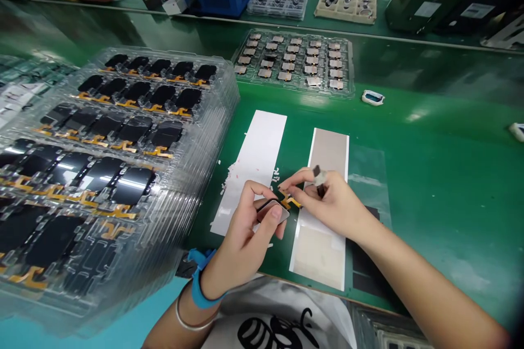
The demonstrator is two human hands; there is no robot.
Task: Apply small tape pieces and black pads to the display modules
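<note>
In the head view my left hand (254, 229) grips a small display module (273, 211), grey on its upper face with a black edge. The thumb lies across that grey face. An orange flex cable (291, 202) sticks out from the module toward my right hand (327, 202), whose thumb and forefinger are closed at the cable's end. Tucked in the same right hand is a slim tool (318, 175) with a dark end and a pale wrapped band; its working end is hidden. Below the hands lie a white strip (262, 142) and a beige-backed adhesive sheet (329, 152).
Stacked clear trays (221, 98) of black display modules rise at the left. Behind is a clear tray (347, 73) of small metallic parts. Scraps (231, 172) litter the white strip's edge. A small white-rimmed part (373, 98) and a clear film (370, 174) lie to the right.
</note>
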